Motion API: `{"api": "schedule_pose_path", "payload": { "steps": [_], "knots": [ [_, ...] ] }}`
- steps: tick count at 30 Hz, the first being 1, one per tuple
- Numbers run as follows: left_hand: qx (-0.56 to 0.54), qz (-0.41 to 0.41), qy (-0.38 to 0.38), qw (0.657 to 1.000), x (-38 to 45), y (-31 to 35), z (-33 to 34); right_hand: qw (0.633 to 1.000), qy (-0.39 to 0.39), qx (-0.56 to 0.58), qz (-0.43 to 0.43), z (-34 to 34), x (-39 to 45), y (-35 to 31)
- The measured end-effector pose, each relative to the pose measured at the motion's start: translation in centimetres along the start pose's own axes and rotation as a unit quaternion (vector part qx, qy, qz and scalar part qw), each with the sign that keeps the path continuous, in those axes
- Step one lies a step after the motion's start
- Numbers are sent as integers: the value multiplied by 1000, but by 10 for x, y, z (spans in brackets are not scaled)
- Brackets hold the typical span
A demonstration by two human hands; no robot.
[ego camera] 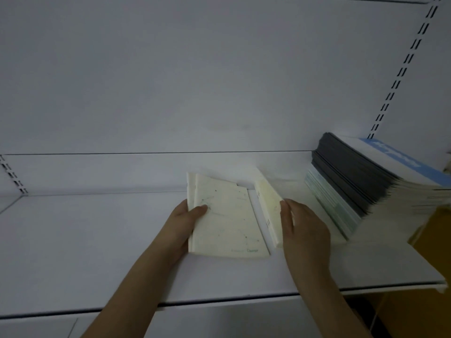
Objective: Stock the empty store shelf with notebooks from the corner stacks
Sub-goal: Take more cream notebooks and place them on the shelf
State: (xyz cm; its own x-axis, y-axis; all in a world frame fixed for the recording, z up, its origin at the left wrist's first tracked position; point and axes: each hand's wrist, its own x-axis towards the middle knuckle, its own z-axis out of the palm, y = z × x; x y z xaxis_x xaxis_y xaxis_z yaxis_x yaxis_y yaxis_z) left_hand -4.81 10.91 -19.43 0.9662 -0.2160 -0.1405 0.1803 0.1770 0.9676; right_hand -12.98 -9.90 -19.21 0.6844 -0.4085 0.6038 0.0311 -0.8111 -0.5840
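The head camera looks down on a white shelf (97, 240) with a white back panel (170, 69) behind it. Both hands work near the middle of the shelf. The left hand (181, 224) holds a small pile of cream notebooks (227, 220) at its left edge: the thumb lies on the top cover and the other fingers go under the pile. The cover has small green dots and lines, and a green word at its bottom edge is too blurred to read. The right hand (303, 230) grips a second cream notebook (269, 211) that stands tilted on its edge, just to the right of the pile; the fingers curl around its right side. In the right corner of the shelf lies a tall, leaning stack of notebooks (361, 181), dark grey on top and pale green below, with a white and blue cover (400, 162) uppermost. A slotted rail (410, 59) runs up the panel above the stack.
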Motion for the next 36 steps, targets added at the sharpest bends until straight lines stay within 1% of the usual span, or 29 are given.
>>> {"api": "schedule_pose_path", "payload": {
  "steps": [1,2,3,5,6,7,8,9,11,12,13,14,15,16,17,18,20,23,26,30,32,34,36],
  "knots": [
    [-1,0,1,1000,0,0,1,1000,8,29,-7,0,-3,-11],
    [-3,-1,6,1000,1,1,2,998,-4,52,-18,3,-7,-23],
    [-12,-5,11,1000,1,3,3,996,-43,71,-34,8,-13,-37],
    [-30,-20,18,999,0,7,3,978,-163,113,-65,25,-29,-62],
    [-24,-21,16,999,-1,9,3,966,-213,134,-65,32,-37,-69],
    [-13,-14,14,1000,-4,11,3,956,-245,156,-49,36,-41,-72],
    [-11,-5,17,1000,-7,13,2,953,-250,170,-30,39,-41,-71],
    [-19,0,24,1000,-12,14,-1,958,-233,165,-17,40,-37,-67],
    [-53,7,42,998,-21,18,-9,981,-168,93,-5,36,-20,-58],
    [-65,13,47,997,-27,22,-14,986,-152,63,12,35,-8,-57],
    [-69,21,49,996,-33,26,-21,984,-162,55,39,34,5,-61],
    [-65,30,53,996,-40,32,-29,975,-197,77,73,34,16,-72],
    [-51,39,57,996,-46,36,-39,954,-247,133,103,37,25,-87],
    [-39,45,61,996,-52,39,-51,925,-298,202,119,42,29,-104],
    [-29,46,63,997,-58,43,-64,899,-334,258,116,47,29,-121],
    [-21,44,64,997,-65,48,-78,884,-352,293,95,55,27,-136],
    [1,43,69,997,-79,55,-112,872,-370,319,44,78,17,-161],
    [94,56,104,989,-105,57,-172,862,-386,329,26,118,-1,-206],
    [192,79,149,967,-137,57,-238,851,-378,359,55,159,-22,-264],
    [282,111,125,945,-178,69,-322,809,-379,428,136,217,-52,-347],
    [290,127,171,933,-194,78,-365,786,-405,438,164,243,-70,-391],
    [272,143,219,926,-208,89,-408,767,-434,442,170,264,-91,-432],
    [281,151,237,918,-222,101,-445,756,-450,444,170,280,-111,-469]
  ]
}}
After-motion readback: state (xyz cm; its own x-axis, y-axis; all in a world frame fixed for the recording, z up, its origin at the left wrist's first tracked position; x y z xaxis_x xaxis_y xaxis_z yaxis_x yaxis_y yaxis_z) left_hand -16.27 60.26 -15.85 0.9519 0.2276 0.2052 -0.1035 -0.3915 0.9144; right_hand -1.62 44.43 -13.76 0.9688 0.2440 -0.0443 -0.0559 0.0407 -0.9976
